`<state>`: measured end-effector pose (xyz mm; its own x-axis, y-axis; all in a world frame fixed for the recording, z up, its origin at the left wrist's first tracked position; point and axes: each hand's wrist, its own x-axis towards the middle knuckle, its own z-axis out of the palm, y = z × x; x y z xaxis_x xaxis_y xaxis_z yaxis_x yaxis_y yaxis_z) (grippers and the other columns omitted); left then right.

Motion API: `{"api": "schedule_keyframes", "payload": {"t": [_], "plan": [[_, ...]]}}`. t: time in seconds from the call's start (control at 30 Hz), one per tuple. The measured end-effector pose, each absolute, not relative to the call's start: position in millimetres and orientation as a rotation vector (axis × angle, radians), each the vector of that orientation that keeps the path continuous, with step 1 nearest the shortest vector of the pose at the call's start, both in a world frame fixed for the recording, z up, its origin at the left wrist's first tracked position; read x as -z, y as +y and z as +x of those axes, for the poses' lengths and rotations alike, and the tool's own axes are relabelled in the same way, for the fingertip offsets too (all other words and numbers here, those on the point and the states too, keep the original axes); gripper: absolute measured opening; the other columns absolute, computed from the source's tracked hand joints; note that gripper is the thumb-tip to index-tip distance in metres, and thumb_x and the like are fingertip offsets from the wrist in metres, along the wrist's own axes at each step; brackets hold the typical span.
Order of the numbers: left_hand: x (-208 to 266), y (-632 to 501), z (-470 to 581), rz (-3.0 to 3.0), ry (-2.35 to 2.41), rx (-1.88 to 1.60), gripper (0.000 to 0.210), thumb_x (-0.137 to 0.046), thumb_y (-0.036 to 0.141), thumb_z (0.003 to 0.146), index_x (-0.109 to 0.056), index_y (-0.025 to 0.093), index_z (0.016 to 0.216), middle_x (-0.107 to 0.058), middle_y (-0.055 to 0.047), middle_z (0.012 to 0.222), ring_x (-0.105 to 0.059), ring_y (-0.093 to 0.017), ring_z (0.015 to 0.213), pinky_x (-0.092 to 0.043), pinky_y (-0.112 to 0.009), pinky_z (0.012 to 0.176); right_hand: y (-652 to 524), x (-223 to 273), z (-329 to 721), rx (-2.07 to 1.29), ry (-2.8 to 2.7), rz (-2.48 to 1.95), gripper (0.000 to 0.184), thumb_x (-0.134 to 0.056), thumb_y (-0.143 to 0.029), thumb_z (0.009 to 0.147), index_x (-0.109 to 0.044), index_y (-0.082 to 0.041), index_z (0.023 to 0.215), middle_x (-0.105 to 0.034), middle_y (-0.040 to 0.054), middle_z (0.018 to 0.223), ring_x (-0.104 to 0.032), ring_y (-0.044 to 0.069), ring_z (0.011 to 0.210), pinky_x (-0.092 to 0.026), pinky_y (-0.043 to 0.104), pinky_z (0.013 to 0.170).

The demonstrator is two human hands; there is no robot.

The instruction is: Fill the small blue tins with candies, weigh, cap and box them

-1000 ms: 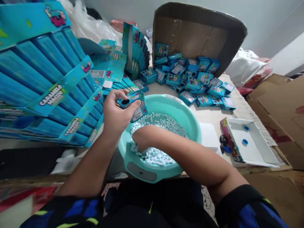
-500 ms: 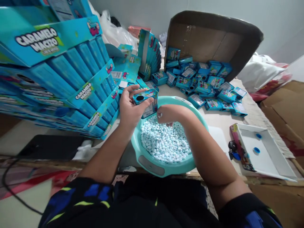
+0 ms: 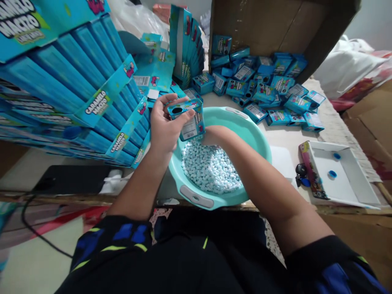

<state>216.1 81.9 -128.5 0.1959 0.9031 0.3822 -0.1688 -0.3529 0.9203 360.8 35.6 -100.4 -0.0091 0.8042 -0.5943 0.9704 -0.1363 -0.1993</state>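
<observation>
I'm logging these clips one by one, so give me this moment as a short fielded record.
Left hand: holds a small blue box by the tub's far left rim
Right hand: low over the candies, next to the box; fingertips hidden
Tub: teal, with white and pale blue candies inside
Left: stacked blue packs; nearer, a black slab lying flat
Behind: carton, open side forward, with a pile of blue boxes spilling out
Right: white tray holding two blue caps
</observation>
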Motion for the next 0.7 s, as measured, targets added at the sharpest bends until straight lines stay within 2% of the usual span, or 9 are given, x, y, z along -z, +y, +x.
{"api": "schedule_keyframes", "payload": {"t": [0.17, 0.37, 0.47, 0.57, 0.7], "plan": [[131, 84, 217, 1.43, 0.682, -1.307, 0.054, -0.095, 0.034, 0.07, -0.066, 0.026, 0.115, -0.076, -0.008, 0.124, -0.074, -0.032, 0.118, -0.069, -0.045, 0.092, 40, 104, 373, 0.805, 1.845, 2.054, 0.041, -0.062, -0.025, 0.098, -0.072, -0.001, 0.13, -0.076, 0.0211, 0.116, -0.072, 0.022, 0.102, -0.049, 0.028, 0.088], [130, 82, 218, 1.49, 0.706, -1.266, 0.065, -0.095, 0.027, 0.067, -0.071, 0.027, 0.127, -0.076, -0.007, 0.122, -0.074, -0.033, 0.118, -0.067, -0.048, 0.096, 46, 109, 391, 0.647, 1.814, 2.226, 0.048, -0.058, -0.031, 0.101, -0.068, 0.0, 0.135, -0.07, 0.0243, 0.133, -0.066, 0.024, 0.12, -0.046, 0.03, 0.097], [127, 79, 217, 1.556, 0.714, -1.253, 0.067, -0.095, 0.022, 0.065, -0.072, 0.026, 0.128, -0.077, -0.008, 0.12, -0.074, -0.033, 0.117, -0.066, -0.049, 0.098, 48, 106, 397, 0.595, 1.765, 2.29, 0.047, -0.057, -0.035, 0.1, -0.071, -0.005, 0.134, -0.071, 0.0231, 0.134, -0.067, 0.028, 0.122, -0.049, 0.033, 0.1], [124, 76, 216, 1.553, 0.712, -1.221, 0.066, -0.095, 0.025, 0.067, -0.071, 0.025, 0.128, -0.077, -0.008, 0.119, -0.076, -0.031, 0.111, -0.069, -0.046, 0.091, 48, 99, 399, 0.583, 1.679, 2.331, 0.048, -0.058, -0.038, 0.098, -0.071, -0.013, 0.137, -0.07, 0.0211, 0.138, -0.066, 0.033, 0.125, -0.053, 0.04, 0.102], [126, 79, 214, 1.406, 0.723, -1.236, 0.075, -0.098, 0.039, 0.068, -0.064, 0.028, 0.135, -0.077, -0.007, 0.119, -0.076, -0.031, 0.109, -0.07, -0.047, 0.086, 48, 94, 403, 0.56, 1.491, 2.454, 0.05, -0.056, -0.04, 0.099, -0.069, -0.015, 0.14, -0.066, 0.0229, 0.144, -0.067, 0.036, 0.125, -0.057, 0.047, 0.099]]}}
